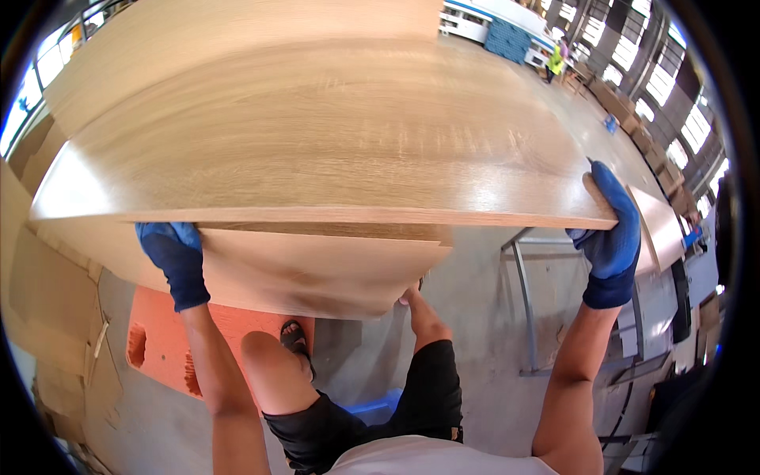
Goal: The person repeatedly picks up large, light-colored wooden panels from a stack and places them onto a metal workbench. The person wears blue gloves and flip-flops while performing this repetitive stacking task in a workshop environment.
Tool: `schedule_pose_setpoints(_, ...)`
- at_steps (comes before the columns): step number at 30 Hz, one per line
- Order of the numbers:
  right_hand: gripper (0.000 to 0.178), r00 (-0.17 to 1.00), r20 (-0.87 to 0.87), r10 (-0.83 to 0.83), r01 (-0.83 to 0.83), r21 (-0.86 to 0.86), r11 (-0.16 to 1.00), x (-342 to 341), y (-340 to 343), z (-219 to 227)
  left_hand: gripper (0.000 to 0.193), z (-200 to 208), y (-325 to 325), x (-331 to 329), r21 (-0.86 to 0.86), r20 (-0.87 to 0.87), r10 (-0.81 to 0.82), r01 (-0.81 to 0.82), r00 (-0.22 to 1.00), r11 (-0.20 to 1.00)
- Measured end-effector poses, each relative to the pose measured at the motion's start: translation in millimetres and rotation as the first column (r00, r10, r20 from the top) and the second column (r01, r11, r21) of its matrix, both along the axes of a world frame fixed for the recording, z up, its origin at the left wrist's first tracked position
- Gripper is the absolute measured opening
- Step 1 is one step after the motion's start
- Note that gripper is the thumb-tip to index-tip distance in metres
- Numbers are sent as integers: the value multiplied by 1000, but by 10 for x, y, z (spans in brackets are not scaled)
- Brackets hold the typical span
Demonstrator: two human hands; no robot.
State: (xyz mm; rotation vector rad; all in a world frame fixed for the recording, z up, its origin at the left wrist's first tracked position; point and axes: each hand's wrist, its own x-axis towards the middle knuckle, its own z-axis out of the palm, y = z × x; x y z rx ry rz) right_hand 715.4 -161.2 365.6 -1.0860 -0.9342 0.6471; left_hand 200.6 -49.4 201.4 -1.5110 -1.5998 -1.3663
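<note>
A wide wood-grain board [332, 150] spans the view in front of me, its near edge toward my body. My left hand [172, 253], in a blue glove, is closed on that near edge at the left, its fingers hidden beneath. At the board's right corner my right hand [611, 226], gloved the same way, wraps the side with the thumb near the top face. Below the held board another pale panel [317, 269] shows, and a further light panel [237, 20] lies beyond its far edge.
An orange pallet [226, 336] lies on the floor by my foot. To the right stands a grey metal frame [522, 301], with a pale panel [653, 226] beyond it. Cardboard [51, 317] leans at the left. Far off is a person in a yellow vest [556, 61].
</note>
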Motion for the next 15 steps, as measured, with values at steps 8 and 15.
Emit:
schedule_pose_setpoints(8,52,775,632,-7,-96,129,987,460,-39,-271,24,-128,11,99,119,-41,-151,155,988,981)
schedule_pose_setpoints(15,39,962,-40,272,-273,-23,962,419,12,-520,45,116,-510,380,393,740,-313,-5,595,920)
